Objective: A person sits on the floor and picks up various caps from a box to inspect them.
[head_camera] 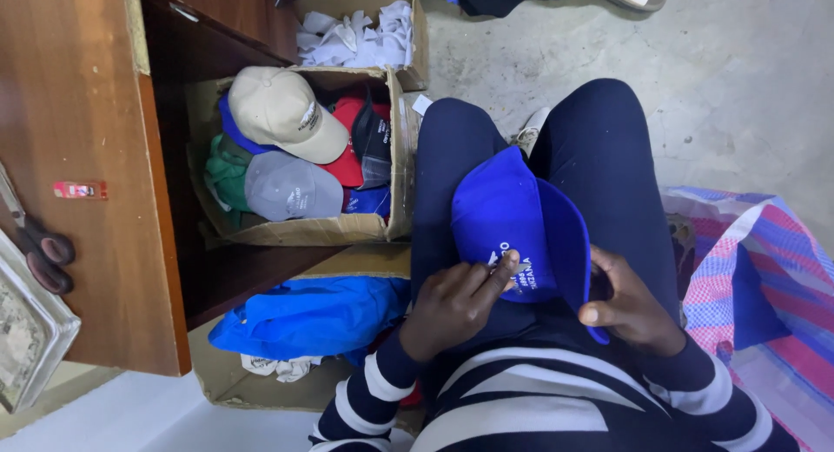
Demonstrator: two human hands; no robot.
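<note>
On the far left, a pair of dark-handled scissors (39, 252) lies on the brown wooden worktop (78, 113), untouched. To its right, an open cardboard box (395, 165) holds many caps: beige, grey, red, green. These look already handled or waiting; I cannot tell which. Nearer, a second box carries a bright blue cloth bundle (313, 317). In the middle, the royal blue cotton cap with white lettering (512, 217) rests on the person's lap. The left hand (452, 304) pinches something thin at the lettering, fingers closed on the cap front. The right hand (630, 309) grips the brim, closed around it. Work on this cap seems underway, not finished.
</note>
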